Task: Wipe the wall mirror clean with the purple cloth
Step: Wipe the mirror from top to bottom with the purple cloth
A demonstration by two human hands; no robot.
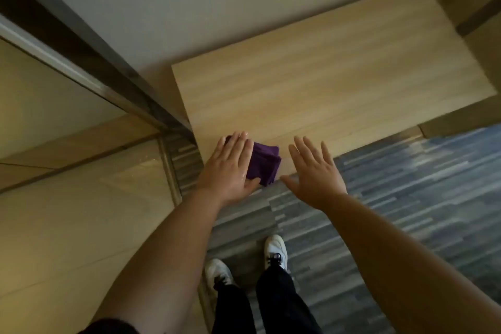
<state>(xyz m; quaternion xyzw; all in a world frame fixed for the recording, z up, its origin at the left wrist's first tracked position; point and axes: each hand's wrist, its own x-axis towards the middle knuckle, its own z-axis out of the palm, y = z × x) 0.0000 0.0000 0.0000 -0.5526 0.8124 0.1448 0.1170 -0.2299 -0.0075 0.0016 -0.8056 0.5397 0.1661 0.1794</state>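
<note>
The purple cloth (264,163) lies folded on the near left corner of a light wooden table (339,84), its near edge hanging slightly past the table's edge. My left hand (230,168) rests on top of the cloth with the fingers straight and the thumb hooked around its near edge. My right hand (314,168) hovers just to the right of the cloth, palm down, fingers spread, holding nothing. A long dark metal-framed panel (89,62) runs along the wall on the left. I cannot tell from here whether it is the mirror.
Beige glossy tiles (67,225) fill the left side beyond a metal floor strip (169,168). Grey-blue striped carpet (406,198) covers the floor on the right. My white shoes (275,251) and dark trousers stand below the table. A wooden upright (477,8) borders the table's right end.
</note>
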